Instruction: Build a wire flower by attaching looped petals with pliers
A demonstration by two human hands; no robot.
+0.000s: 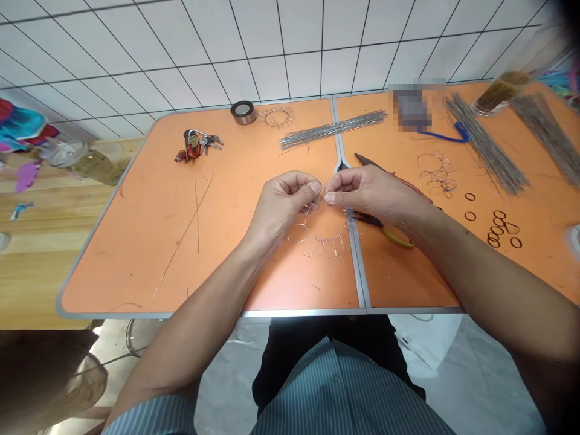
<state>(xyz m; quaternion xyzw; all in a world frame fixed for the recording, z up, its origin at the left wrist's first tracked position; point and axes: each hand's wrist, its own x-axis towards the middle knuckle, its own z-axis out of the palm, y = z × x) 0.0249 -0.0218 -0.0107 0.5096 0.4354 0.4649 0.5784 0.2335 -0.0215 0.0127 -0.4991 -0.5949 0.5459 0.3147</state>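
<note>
A thin wire ring with small loops [322,240] around its edge hangs over the orange table, below my fingertips. My left hand [290,199] pinches the ring's upper left part between thumb and forefinger. Close beside it, my right hand [362,192] is also closed in a pinch on the wire at the top of the ring. The fingertips nearly meet, and they hide the exact spot of wire between them. Pliers with a yellow handle [399,238] lie partly under my right wrist. Another dark-bladed tool with a red handle [369,162] lies behind that hand.
Behind my hands lie a wire bundle [333,128], a tape roll [243,112], another looped wire ring [277,117] and keys [199,144]. Rightward are small brown rings [497,229], tangled wire [437,172], more wire rods [487,144] and a glass [501,92]. A metal seam [357,272] crosses the table.
</note>
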